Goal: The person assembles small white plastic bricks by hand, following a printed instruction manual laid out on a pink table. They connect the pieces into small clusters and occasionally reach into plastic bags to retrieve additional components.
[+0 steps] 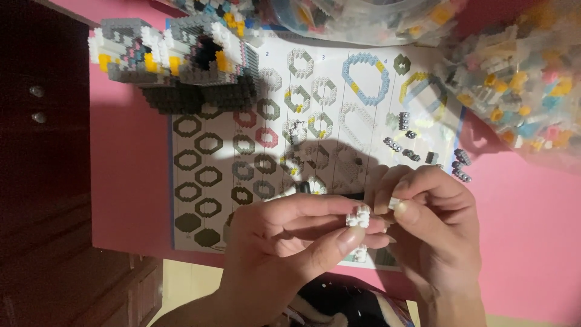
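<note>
My left hand (290, 236) pinches a small cluster of white mini bricks (358, 216) between thumb and fingers. My right hand (430, 212) holds a single tiny white brick (394, 203) at its fingertips, right beside the cluster and nearly touching it. Both hands hover over the lower edge of a printed instruction sheet (206, 151) with rows of ring-shaped diagrams. A few more white bricks (359, 254) show under my left thumb. A partly built grey, white and yellow brick model (175, 60) stands at the sheet's upper left corner.
Several loose dark bricks (411, 151) lie on the sheet's right side. Clear bags of mixed coloured bricks (520, 79) sit at the top and right on the pink table (532, 230). A dark wooden cabinet (42, 151) fills the left.
</note>
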